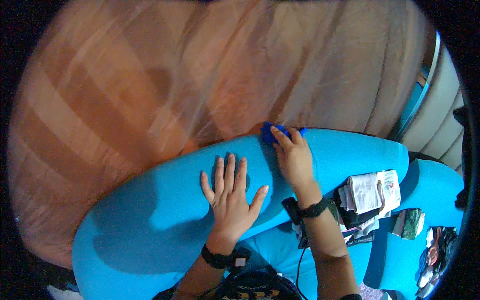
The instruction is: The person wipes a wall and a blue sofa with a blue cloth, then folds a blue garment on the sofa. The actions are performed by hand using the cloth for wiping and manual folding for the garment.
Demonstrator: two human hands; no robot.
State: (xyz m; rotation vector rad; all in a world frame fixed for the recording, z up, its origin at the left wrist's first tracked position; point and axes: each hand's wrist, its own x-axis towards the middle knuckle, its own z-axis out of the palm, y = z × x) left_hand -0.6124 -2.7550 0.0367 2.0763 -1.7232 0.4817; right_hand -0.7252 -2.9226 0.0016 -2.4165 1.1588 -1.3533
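Before me a padded furniture part covered in bright blue fabric [337,150], like the backrest of a sofa, runs across the view. My left hand [231,202] lies flat on it, fingers spread, holding nothing. Further right, my right hand [294,157] grips a crumpled dark blue cloth [268,133] against the top edge of the blue fabric. Part of the cloth is hidden under the fingers. Both wrists wear black straps, and a dark cable hangs beside the right forearm.
Brownish-orange sheer fabric [225,75] hangs behind the backrest. Folded clothes [363,193] are stacked on the blue seat at right, with a smaller folded pile [410,224] and mixed garments [435,255] beyond. A pale ribbed panel [435,120] stands at the far right.
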